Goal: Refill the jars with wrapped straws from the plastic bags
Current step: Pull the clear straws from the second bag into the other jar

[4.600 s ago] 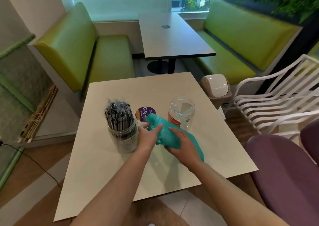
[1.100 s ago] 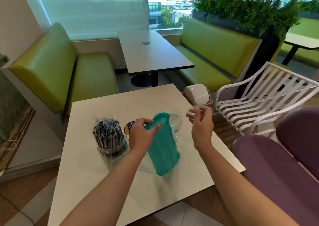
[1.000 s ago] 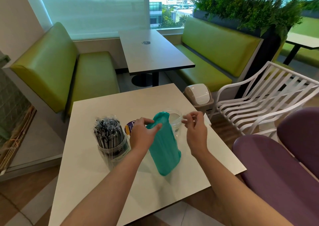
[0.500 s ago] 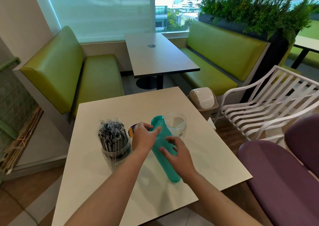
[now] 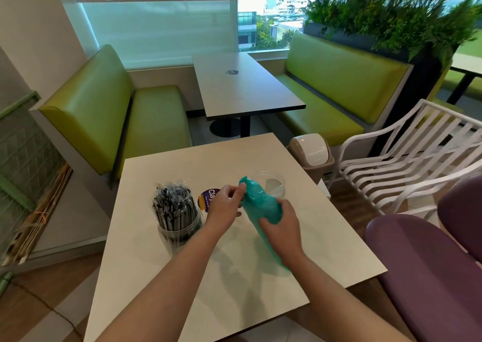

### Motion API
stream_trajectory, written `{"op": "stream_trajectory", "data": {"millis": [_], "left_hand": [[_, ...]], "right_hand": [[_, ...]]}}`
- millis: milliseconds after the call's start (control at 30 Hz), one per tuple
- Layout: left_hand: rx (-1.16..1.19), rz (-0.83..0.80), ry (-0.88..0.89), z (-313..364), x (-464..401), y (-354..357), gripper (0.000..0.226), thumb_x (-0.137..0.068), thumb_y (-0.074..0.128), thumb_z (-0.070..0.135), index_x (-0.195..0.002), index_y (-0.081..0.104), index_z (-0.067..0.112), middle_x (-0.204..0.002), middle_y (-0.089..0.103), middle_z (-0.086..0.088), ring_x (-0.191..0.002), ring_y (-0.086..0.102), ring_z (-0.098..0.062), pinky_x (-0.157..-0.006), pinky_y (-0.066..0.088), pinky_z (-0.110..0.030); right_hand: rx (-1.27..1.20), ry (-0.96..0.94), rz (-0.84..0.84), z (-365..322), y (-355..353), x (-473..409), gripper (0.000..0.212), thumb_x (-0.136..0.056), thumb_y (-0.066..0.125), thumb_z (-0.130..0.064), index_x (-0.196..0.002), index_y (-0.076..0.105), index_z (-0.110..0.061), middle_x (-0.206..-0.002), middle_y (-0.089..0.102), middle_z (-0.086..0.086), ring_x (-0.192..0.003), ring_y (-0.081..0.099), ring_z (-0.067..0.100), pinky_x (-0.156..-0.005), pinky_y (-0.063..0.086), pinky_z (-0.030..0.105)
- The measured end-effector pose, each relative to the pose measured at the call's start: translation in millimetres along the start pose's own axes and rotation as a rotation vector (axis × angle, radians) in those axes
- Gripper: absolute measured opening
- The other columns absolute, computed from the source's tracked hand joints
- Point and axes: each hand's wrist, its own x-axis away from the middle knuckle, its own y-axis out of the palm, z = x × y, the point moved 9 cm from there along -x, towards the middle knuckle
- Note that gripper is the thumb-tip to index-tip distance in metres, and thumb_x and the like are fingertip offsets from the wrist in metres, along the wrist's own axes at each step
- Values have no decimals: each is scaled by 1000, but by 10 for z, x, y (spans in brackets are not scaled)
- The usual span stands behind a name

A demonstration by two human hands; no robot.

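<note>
Over the table [image 5: 182,276], teal bag [image 5: 263,206] slanting top-far-left to bottom-near-right, left hand [image 5: 224,208] pinching its top, right hand [image 5: 281,229] gripping mid-bag

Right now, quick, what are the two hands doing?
Left hand: pinching the top of the teal plastic bag.
Right hand: gripping the middle of the same bag.
</note>
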Motion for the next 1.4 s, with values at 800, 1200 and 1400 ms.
{"op": "stream_trajectory", "data": {"millis": [800,1200,1400], "left_hand": [[-181,-739,-118,-262,293,570,68,-61,92,30,-122,64,26,-120,69,9,-115,63,-11,-104,48,-38],[-320,-331,-101,-343,88,195,55,-66,89,34,-110,56,32,-102,65,18,-92,62,-1,-74,57,-25],[-380,-341,-56,-329,92,217,58,-76,82,35,-125,53,28,-118,65,11,-96,61,-5,-73,51,-19]], "right_hand": [[-456,308,-111,82,-245,-311,18,-50,40,-12,-68,43,-11,-68,40,4,-64,36,15,-58,29,30],[-321,179,-80,-11,-250,-369,30,-82,42,-5,-98,66,-11,-96,65,4,-89,54,14,-73,44,25],[-255,149,-143,-103,-238,-401,28,-94,58,-33,-97,67,-6,-92,64,1,-88,56,14,-72,43,22]]}}
